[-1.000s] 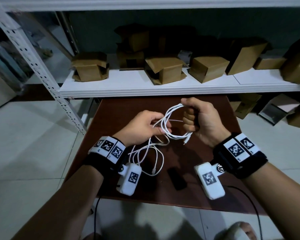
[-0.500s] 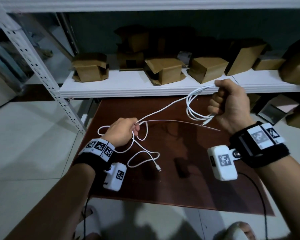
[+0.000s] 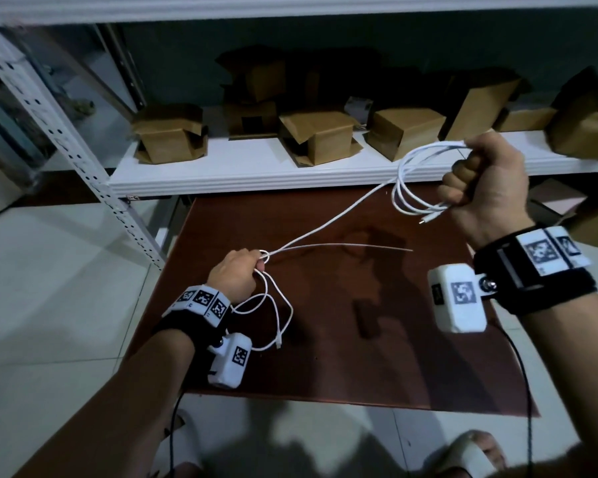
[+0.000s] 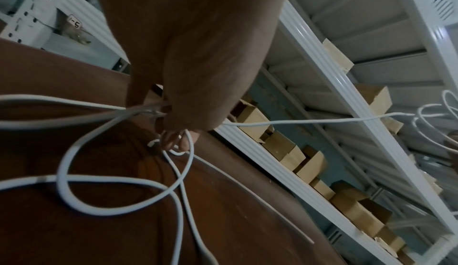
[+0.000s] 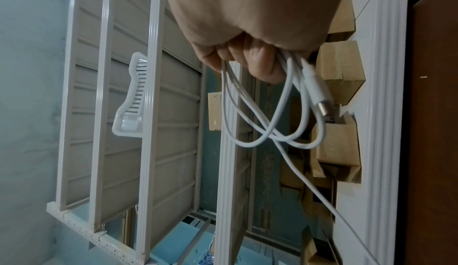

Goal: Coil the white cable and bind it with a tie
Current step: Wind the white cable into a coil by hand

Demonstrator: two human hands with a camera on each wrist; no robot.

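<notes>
The white cable [image 3: 328,220] stretches taut between my hands above the brown table [image 3: 377,357]. My right hand [image 3: 484,188], raised at the upper right, grips several coiled loops [image 5: 267,120] in its fist, and one plug [image 5: 318,92] sticks out below the fingers. My left hand [image 3: 239,274], low over the table's left side, pinches the cable [image 4: 173,151] between its fingertips. Slack loops [image 3: 273,312] hang from it to the table, ending in the other plug [image 3: 279,345]. A thin white tie [image 3: 342,246] lies on the table, running right from my left hand.
A white shelf [image 3: 256,170] behind the table carries several cardboard boxes [image 3: 320,132]. A perforated metal upright [image 3: 83,157] stands at the left. More boxes [image 3: 587,222] sit on the floor at the right. A small dark object [image 3: 368,319] lies mid-table.
My hands have drawn apart: the right rose up and to the right with the coil, the left dropped left. The cable between them is now pulled straight.
</notes>
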